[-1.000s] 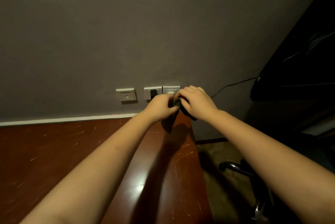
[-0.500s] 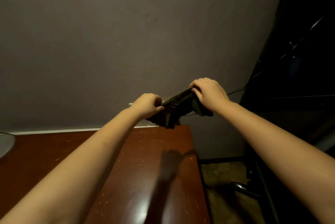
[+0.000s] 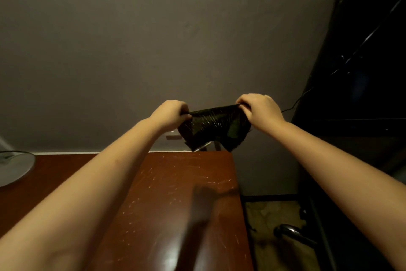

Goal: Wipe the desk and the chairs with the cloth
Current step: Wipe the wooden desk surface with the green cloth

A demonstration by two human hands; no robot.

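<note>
Cloth (image 3: 214,128): dark, near black, with a greenish patch toward its right side and thin pale flecks across the face. It is spread out rather than balled, and the top edge is pulled taut. Its long axis runs left to right and rises slightly toward the right. The lower part hangs in loose folds, and the bottom points reach down toward the far edge of the desk (image 3: 175,193). I cannot tell whether they touch it. The cloth is held in the air over the desk's far right corner, in front of the wall (image 3: 153,40).

Left hand (image 3: 170,114): fingers curled, pinching the cloth's left top corner. Right hand (image 3: 260,110): fingers curled, gripping the right top corner, slightly higher than the left. Both forearms are bare and stretched forward.

The desk is reddish-brown and glossy, with many pale scratches. A pale round object (image 3: 13,167) sits on the desk at the far left edge. The wall is grey and plain. A dark tall unit (image 3: 362,73) stands at the right, with a thin cable (image 3: 294,103) beside it. A chrome tube (image 3: 290,232) shows over the floor (image 3: 270,215) at the near right.
</note>
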